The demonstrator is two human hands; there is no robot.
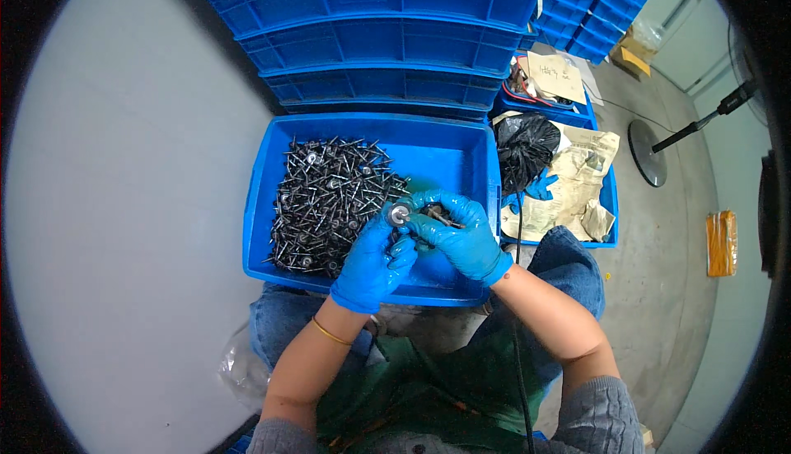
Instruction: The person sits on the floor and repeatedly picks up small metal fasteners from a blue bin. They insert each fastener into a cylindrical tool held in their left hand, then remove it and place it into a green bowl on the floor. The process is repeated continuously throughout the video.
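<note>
In front of me a blue plastic bin (441,149) holds a heap of dark metal parts (334,198) with thin stems and round heads, mostly on its left side. Over the bin's front half, my gloved left hand (371,264) is closed on a metal part with a round silver face (399,214), which points up. My gloved right hand (463,238) pinches the same part from the right with thumb and forefinger. More dark metal (442,213) shows within the right hand's fingers; its shape is partly hidden. Both blue gloves look wet.
Stacked blue crates (387,46) rise behind the bin. To its right, a low crate holds brown paper (568,174), a black plastic bag (527,149) and a blue glove. A dark cable (519,339) hangs at my right. A stand with a round base (647,153) is farther right.
</note>
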